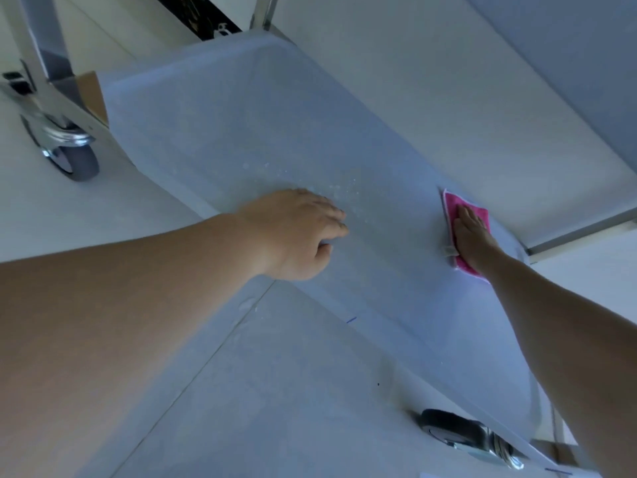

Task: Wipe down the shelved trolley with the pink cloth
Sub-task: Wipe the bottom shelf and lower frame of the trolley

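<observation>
- The right hand (470, 236), right of centre in the frame, lies flat with its fingers straight and close together, pressing the pink cloth (465, 215) down; nothing is pinched or curled round.
- The pink cloth sits under that palm on the trolley's lower shelf (241, 132), against the shelf's right-hand rim, with its pale edge peeping out above the fingertips and below the wrist.
- The left hand (296, 232), at the centre of the frame, rests on the shelf's near rim with fingers loosely curved over the edge; the thumb tucks under, so it looks like a steadying hold, though I cannot tell how firmly it grips.
- Just beyond the left fingertips a patch of pale specks (310, 181) dots the shelf floor, well apart from the cloth.
- To do this step well, I judge the flat palm should keep even pressure across the whole cloth, so that it does not bunch or slip out from under the hand.
- Strokes would best run along the shelf's length, overlapping, and work from the right rim toward the speckled patch.
- The raised lip and rounded corners probably trap grime; the cloth edge needs pushing into them.
- The trolley rides on castors (69, 157), one at the upper left and one at the lower right, so the left hand's bracing matters, or the trolley may roll.
- The upper shelf (448, 98) overhangs at the upper right, leaving limited room for the arm.
</observation>
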The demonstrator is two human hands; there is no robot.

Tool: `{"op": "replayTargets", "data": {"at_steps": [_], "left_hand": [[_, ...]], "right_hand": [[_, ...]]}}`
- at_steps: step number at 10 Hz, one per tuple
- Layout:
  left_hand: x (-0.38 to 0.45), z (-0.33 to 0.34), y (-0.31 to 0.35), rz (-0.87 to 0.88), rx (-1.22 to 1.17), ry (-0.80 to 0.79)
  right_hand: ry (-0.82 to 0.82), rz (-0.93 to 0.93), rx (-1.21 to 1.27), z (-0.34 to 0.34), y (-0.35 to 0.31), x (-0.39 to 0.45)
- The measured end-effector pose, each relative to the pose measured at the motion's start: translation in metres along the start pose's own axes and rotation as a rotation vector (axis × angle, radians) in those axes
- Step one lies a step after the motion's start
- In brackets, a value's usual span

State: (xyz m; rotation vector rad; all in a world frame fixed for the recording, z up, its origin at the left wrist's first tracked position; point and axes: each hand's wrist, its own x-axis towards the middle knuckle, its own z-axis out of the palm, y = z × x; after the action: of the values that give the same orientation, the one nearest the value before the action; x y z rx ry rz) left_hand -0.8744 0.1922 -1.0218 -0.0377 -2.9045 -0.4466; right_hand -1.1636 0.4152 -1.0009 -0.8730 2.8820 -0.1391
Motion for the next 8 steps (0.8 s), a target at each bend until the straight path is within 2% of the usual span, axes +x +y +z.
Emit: {"op": "replayTargets", "data": {"at_steps": [2, 4, 5, 6, 7, 8], "left_hand": [[-0.001, 0.0, 0.002, -0.015, -0.017, -0.005], [-0.001, -0.001, 0.004, -0.035, -0.023, 0.011], [-0.001, -0.003, 0.006, -0.04, -0.006, 0.013], [-0.002, -0.004, 0.006, -0.026, 0.014, 0.013], [-0.002, -0.005, 0.006, -0.046, -0.003, 0.038], [-0.002, -0.005, 0.005, -0.055, 0.02, 0.074]], "right_hand": [[-0.005, 0.036, 0.027, -0.003, -0.019, 0.035], [-0.01, -0.207, -0.114, 0.005, -0.041, 0.03], [0.003, -0.305, -0.169, 0.007, -0.054, 0.007], [-0.029, -0.482, -0.204, 0.015, -0.066, -0.025], [-0.06, -0.529, -0.089, 0.018, -0.085, -0.067], [-0.12, -0.602, -0.079, 0.022, -0.097, -0.106]]}}
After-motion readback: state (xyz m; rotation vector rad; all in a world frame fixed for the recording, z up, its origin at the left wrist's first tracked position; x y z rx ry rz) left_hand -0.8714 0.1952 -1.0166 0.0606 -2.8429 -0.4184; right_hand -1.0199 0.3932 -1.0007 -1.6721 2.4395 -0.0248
